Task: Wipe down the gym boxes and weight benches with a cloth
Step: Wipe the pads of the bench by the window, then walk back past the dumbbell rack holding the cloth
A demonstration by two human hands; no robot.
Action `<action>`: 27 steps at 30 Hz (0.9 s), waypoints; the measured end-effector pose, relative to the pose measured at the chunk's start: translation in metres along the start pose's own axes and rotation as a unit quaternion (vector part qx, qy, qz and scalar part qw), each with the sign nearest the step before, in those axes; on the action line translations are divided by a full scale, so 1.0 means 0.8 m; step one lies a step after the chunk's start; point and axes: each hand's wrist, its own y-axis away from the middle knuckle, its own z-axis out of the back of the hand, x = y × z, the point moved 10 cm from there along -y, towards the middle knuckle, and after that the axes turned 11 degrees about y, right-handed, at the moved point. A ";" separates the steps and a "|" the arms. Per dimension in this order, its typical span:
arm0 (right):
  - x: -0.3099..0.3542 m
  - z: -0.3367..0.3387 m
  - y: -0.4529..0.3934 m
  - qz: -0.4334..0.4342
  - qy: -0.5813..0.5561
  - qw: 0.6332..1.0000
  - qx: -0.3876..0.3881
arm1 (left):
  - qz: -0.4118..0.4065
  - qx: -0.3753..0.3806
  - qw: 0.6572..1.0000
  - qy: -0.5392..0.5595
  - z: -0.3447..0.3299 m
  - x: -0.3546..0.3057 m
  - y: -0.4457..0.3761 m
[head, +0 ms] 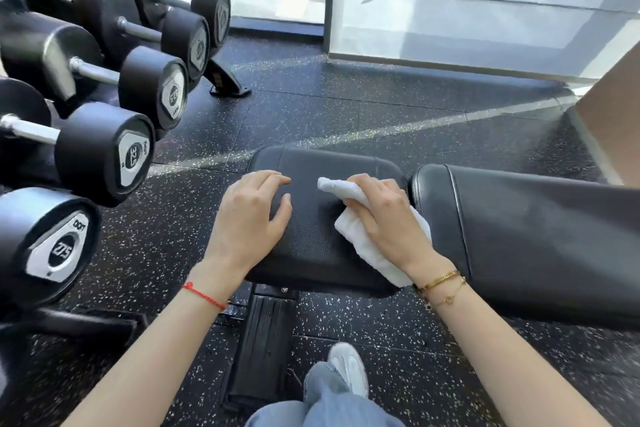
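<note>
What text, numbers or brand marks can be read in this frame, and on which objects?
"27.5": end plate of the nearest dumbbell, with a small brand word above it, too blurred to be sure of.
"32.5": end plate of the next dumbbell, brand mark beside it unreadable.
Third dumbbell: number too blurred to read.
Two farthest dumbbells: plates too small to read.
Rack foot sticker: unreadable.
Bench seat, cloth: no text.

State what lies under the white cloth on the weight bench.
The cloth lies on the black seat pad, pressed down by the right hand. The pad surface directly beneath the cloth is covered and cannot be seen.
</note>
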 end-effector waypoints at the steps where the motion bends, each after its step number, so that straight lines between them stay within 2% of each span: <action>1: 0.002 0.012 -0.005 -0.004 -0.008 1.000 0.015 | 0.007 0.005 1.000 -0.004 0.012 -0.009 -0.006; 5: 0.015 0.088 -0.026 -0.021 -0.035 0.998 0.051 | 0.036 0.008 0.999 -0.017 0.081 -0.056 -0.027; 9: 0.043 0.190 -0.043 -0.020 -0.067 0.996 0.055 | 0.076 -0.001 0.997 -0.016 0.171 -0.112 -0.047; 19: 0.143 0.473 -0.108 0.056 -0.055 0.996 0.052 | 0.134 -0.064 0.989 -0.023 0.416 -0.288 -0.099; 27: 0.211 0.590 -0.110 0.121 -0.053 0.990 0.050 | 0.158 -0.114 0.980 -0.046 0.541 -0.369 -0.072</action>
